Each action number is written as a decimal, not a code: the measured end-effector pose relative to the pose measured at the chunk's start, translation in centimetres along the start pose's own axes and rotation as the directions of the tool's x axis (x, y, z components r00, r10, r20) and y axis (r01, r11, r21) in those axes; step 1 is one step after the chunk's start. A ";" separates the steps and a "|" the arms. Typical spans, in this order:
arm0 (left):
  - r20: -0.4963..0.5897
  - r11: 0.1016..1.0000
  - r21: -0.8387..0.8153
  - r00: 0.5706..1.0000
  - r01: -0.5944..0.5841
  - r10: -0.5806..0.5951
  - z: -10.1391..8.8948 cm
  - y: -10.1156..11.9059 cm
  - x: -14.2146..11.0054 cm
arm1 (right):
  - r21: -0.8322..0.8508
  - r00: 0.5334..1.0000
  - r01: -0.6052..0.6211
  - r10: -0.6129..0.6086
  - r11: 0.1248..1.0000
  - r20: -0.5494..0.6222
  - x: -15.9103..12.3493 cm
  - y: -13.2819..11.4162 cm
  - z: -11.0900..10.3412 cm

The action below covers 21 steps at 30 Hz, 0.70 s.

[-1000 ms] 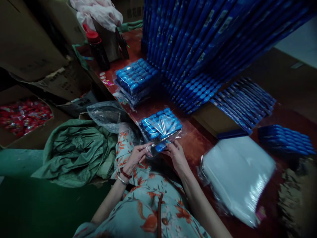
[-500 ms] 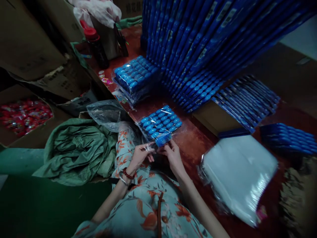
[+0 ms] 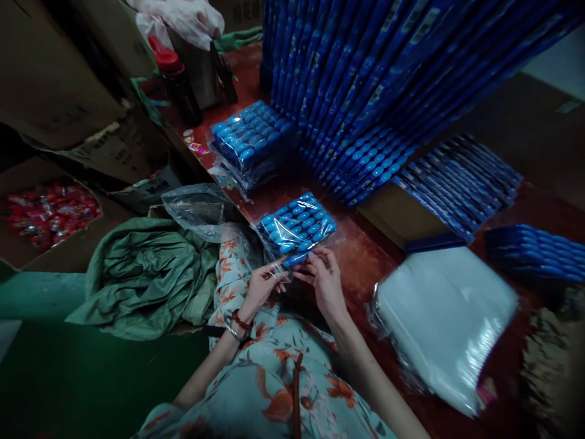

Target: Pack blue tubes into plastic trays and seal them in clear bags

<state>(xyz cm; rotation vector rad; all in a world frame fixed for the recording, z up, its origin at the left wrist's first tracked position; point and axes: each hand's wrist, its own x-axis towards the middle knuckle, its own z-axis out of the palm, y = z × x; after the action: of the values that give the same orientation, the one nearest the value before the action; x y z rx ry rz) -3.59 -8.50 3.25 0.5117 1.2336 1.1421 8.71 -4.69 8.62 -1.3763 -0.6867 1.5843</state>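
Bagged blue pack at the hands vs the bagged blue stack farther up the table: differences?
The clear-bagged pack of blue items is held at its near edge by the left hand and right hand; the farther bagged blue stack lies untouched. The held pack is one layer; the farther stack is several packs deep. Both sit on the reddish table.

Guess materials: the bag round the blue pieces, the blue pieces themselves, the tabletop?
Bag: thin clear plastic film, glossy; it shows white glare streaks and creases. Blue pieces: probably hard moulded plastic, with smooth rounded ends and small highlights. Tabletop: reddish-brown with a dull sheen, likely varnished wood or laminate; too dim to tell which.
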 end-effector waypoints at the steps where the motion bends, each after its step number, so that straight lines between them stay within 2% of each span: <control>1: -0.017 1.000 0.006 1.000 -0.005 0.005 0.1 -0.1 0.1 | -0.017 1.000 -0.006 0.006 1.000 -0.008 0.1 0.1 0.1; 7: -0.124 0.999 -0.015 0.991 -0.050 0.048 0.5 -0.5 0.3 | -0.105 0.997 0.074 -0.077 0.992 -0.018 0.7 0.6 0.0; 9: -0.153 0.996 -0.054 0.986 -0.076 0.067 0.6 -0.6 0.1 | -0.155 0.998 0.067 -0.065 0.986 0.019 0.9 0.6 -0.3; 13: -0.286 0.976 -0.153 0.952 -0.155 0.106 0.7 -0.9 -0.2 | -0.242 0.997 0.059 -0.046 0.969 0.058 1.0 0.8 -0.5; 18: -0.285 0.987 -0.111 0.955 -0.118 0.083 0.6 -1.2 0.0 | -0.170 0.995 0.089 -0.080 0.981 0.062 0.6 1.3 -0.2; 21: -0.340 0.970 -0.139 0.929 -0.202 0.145 0.7 -1.0 -0.1 | -0.274 0.987 0.148 -0.125 0.950 0.102 0.4 1.5 -0.3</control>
<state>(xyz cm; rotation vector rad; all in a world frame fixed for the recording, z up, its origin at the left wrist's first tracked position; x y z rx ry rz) -2.53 -8.81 2.66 0.3117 1.3770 1.5165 8.64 -5.06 7.04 -1.4361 -1.0695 1.4812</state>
